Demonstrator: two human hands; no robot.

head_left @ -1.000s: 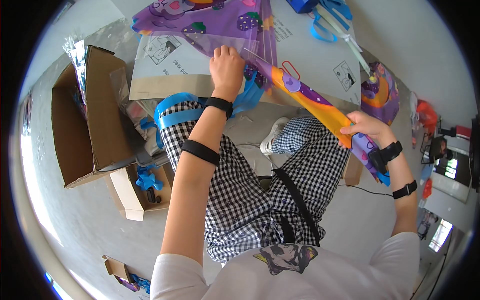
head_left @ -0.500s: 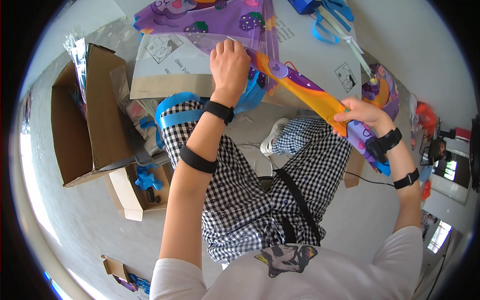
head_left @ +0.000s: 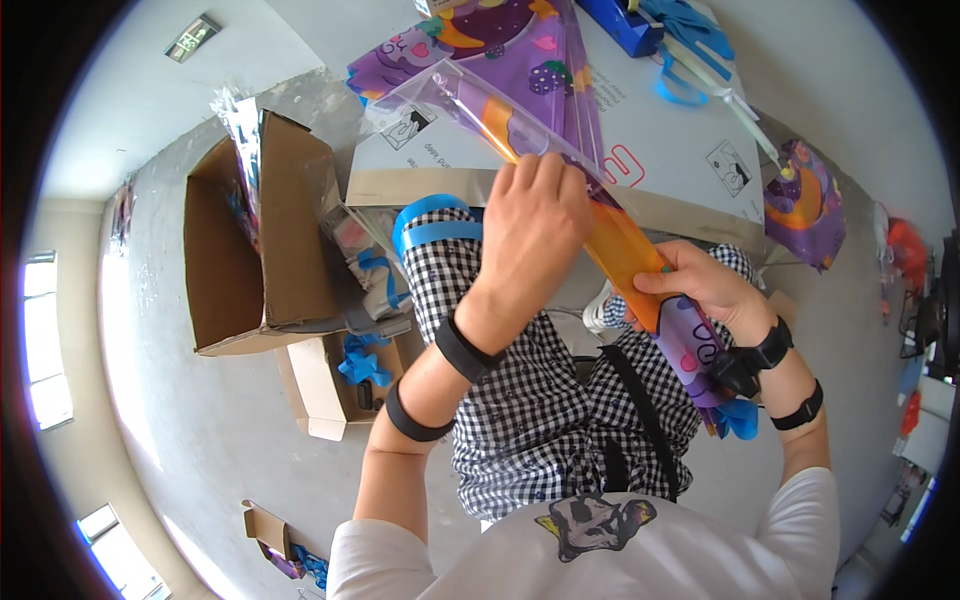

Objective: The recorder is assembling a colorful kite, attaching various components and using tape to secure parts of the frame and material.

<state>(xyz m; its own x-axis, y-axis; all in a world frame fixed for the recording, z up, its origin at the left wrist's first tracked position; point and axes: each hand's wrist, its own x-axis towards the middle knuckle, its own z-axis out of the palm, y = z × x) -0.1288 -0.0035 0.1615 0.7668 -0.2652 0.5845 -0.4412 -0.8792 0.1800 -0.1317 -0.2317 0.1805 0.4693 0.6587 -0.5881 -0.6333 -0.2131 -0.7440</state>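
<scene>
A long, narrow folded sheet, printed orange and purple [head_left: 618,258], slants across in front of me above my lap. A clear plastic sleeve [head_left: 432,92] surrounds its far part and spreads wider at the far end. My left hand [head_left: 540,215] is closed over the sleeve and folded sheet, its knuckles up and fingertips hidden. My right hand [head_left: 705,285] grips the sheet nearer its close end, with the thumb on top. A blue piece [head_left: 738,420] shows at the near tip, below my right wrist.
More purple printed sheet [head_left: 550,82] lies on the cardboard-covered table [head_left: 690,150], near a blue boxy object [head_left: 625,28] and blue strips [head_left: 695,25]. Another purple printed piece [head_left: 803,215] hangs at the right. Left stand a tall cardboard box [head_left: 300,220] and a small open box [head_left: 312,400].
The folded sheet's far end now shows inside the clear sleeve. My left hand has come nearer my body and closer to my right hand. The whole view has shifted.
</scene>
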